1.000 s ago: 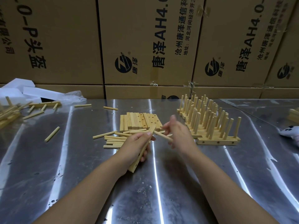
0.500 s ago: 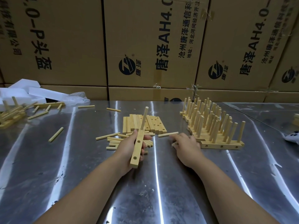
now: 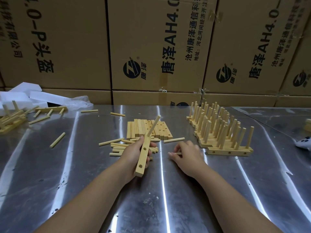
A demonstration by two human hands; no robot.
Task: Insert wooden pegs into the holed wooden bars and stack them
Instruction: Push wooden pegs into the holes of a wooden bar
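Note:
My left hand (image 3: 133, 157) grips a holed wooden bar (image 3: 143, 157) above the metal table (image 3: 168, 199). One peg (image 3: 154, 126) stands in the bar's far hole; two nearer holes show empty. My right hand (image 3: 186, 154) rests low on the table and pinches a loose peg (image 3: 178, 153) at its fingertips. Several loose pegs (image 3: 117, 147) lie behind my left hand. Bare holed bars (image 3: 149, 129) lie side by side further back. Finished bars with upright pegs (image 3: 218, 130) are lined up at the right.
Cardboard boxes (image 3: 151, 47) wall off the back of the table. At the far left lie white foam pieces (image 3: 21, 96), stray pegs (image 3: 57, 142) and more pegged bars (image 3: 11, 118). A small white object (image 3: 304, 143) sits at the right edge.
A second ago my right hand was working a peg at the bar in my left hand. That peg now stands in the bar, and my right hand has dropped to the table onto another peg.

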